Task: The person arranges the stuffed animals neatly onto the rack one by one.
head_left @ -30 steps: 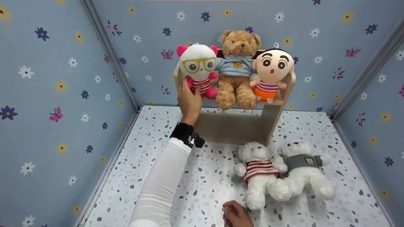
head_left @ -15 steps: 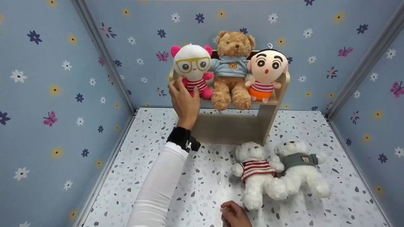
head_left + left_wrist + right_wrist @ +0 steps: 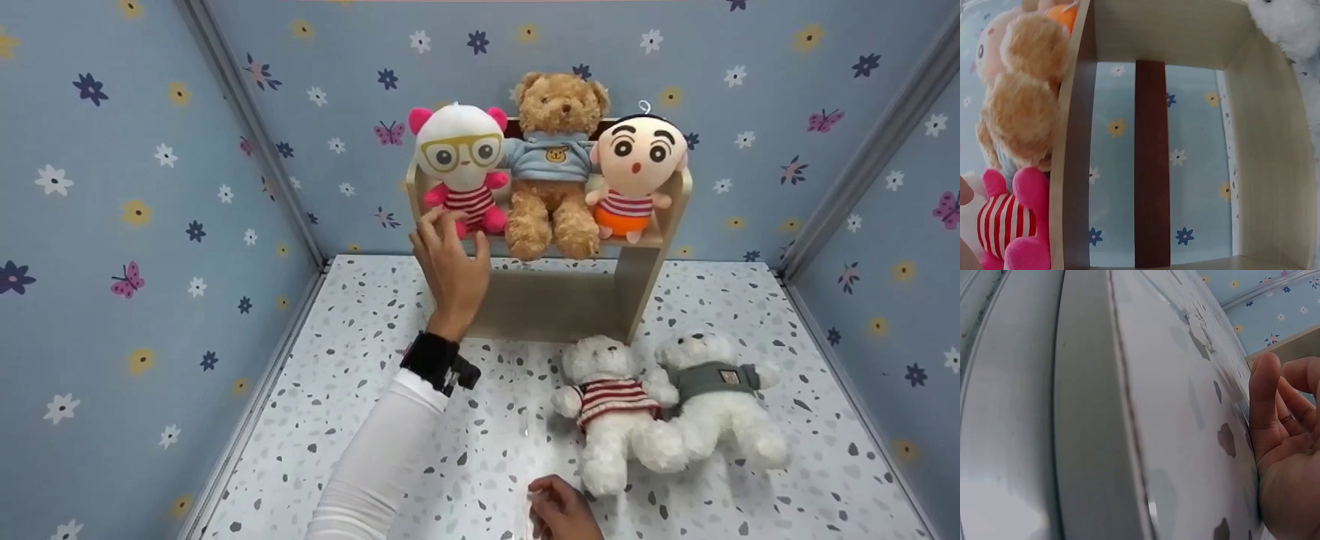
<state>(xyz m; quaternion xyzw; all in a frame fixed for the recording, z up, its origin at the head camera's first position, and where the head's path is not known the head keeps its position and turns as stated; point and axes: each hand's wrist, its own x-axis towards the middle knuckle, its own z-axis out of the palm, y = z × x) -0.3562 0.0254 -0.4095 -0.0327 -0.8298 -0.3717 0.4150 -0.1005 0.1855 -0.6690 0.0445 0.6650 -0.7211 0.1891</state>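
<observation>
A pink and white panda doll with yellow glasses and a red-striped body sits at the left end of the wooden shelf's top. My left hand is just in front of and below it, fingers loosely bent with nothing in them, fingertips overlapping its legs in the head view. Beside the panda sit a brown teddy bear in a blue hoodie and a boy doll in orange shorts. Near the table's front, my right hand rests on the surface, fingers loosely curled and holding nothing.
Two white teddy bears lie on the speckled table right of the shelf's foot, one in a striped sweater, one in a grey top. Flowered panels wall in the table. Below the dolls is the shelf's lower compartment.
My left hand has let go of the panda doll and drawn back down and toward me. The panda stays seated on the shelf. My right hand keeps its place.
</observation>
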